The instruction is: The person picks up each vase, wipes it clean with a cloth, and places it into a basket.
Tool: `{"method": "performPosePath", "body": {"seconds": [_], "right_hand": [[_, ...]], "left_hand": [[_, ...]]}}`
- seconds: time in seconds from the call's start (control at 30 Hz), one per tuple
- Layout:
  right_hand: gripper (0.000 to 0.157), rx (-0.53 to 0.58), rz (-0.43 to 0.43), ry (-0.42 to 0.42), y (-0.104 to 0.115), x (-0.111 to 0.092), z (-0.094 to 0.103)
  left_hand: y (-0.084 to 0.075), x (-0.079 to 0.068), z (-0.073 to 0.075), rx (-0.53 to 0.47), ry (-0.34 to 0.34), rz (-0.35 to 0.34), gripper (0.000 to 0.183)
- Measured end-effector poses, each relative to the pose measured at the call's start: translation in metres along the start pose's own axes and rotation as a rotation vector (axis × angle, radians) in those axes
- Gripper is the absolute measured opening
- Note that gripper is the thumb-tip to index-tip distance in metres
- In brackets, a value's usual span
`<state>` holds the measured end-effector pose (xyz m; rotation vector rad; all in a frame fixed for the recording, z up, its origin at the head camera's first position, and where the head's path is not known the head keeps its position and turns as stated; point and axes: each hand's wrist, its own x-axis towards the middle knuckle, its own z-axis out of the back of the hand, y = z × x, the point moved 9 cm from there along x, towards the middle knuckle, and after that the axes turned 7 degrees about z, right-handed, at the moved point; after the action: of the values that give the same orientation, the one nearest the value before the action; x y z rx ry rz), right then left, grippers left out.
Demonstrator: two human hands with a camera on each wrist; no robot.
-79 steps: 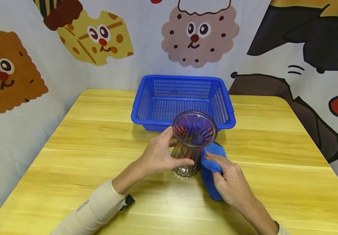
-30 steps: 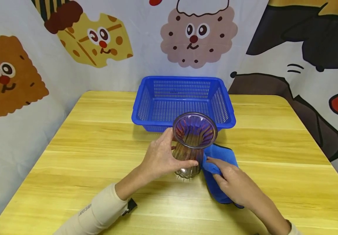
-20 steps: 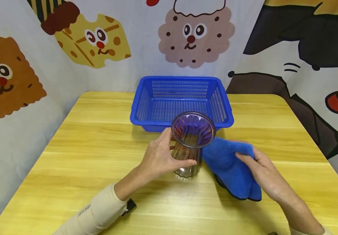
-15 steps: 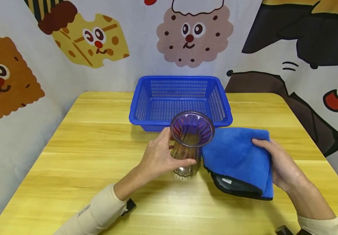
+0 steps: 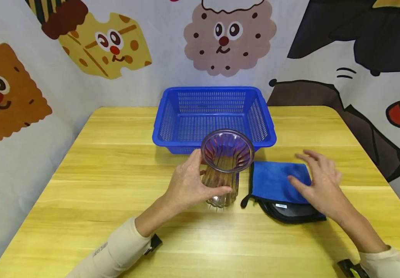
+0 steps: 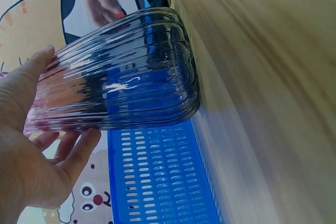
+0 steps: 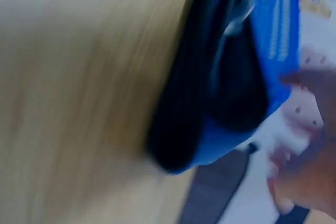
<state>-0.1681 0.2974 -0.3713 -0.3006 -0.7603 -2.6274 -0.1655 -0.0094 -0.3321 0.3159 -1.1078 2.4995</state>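
A ribbed, purple-tinted glass vase [image 5: 222, 181] stands upright on the table in the head view, its flared rim at the top. My left hand [image 5: 187, 179] grips its side, thumb across the front and fingers behind; in the left wrist view the same vase [image 6: 121, 77] shows clear ribs. To its right lies a folded blue cloth [image 5: 277, 181] with black edging, a dark underside and a small white label. Just above the cloth's right end is my right hand [image 5: 321, 183], fingers spread, holding nothing. The right wrist view is blurred, with the cloth [image 7: 184, 108] beside the hand.
Behind the vase sits a blue slotted plastic basket [image 5: 213, 119], with nothing seen inside. The light wooden table [image 5: 92, 185] meets a cartoon-printed backdrop [image 5: 172, 46] at the rear and sides.
My right hand took the blue cloth away from the vase, moved it right, laid it on the table and let go. The left hand and the vase stay in place.
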Motion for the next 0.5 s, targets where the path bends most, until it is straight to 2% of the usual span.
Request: {"method": "performPosePath", "body": {"seconds": [0.03,0.1,0.17,0.23,0.5], "right_hand": [[0.06,-0.071,0.092,0.021,0.015,-0.002,-0.004],[0.05,-0.125,0.242,0.105,0.037,-0.008,-0.017],[0.044,-0.144,0.321,0.17,0.05,-0.013,-0.029],[0.042,-0.144,0.358,0.175,0.056,-0.015,-0.034],[0.038,-0.121,0.45,0.1,0.061,-0.015,-0.04]], "left_hand": [[0.0,0.0,0.001,0.0,-0.003,0.0,0.104],[0.0,0.0,0.002,0.001,-0.006,0.0,0.103],[0.0,0.0,0.002,0.002,-0.006,-0.002,0.103],[0.0,0.0,0.002,0.004,-0.006,0.0,0.103],[0.001,0.0,0.001,0.015,-0.005,0.004,0.103]]}}
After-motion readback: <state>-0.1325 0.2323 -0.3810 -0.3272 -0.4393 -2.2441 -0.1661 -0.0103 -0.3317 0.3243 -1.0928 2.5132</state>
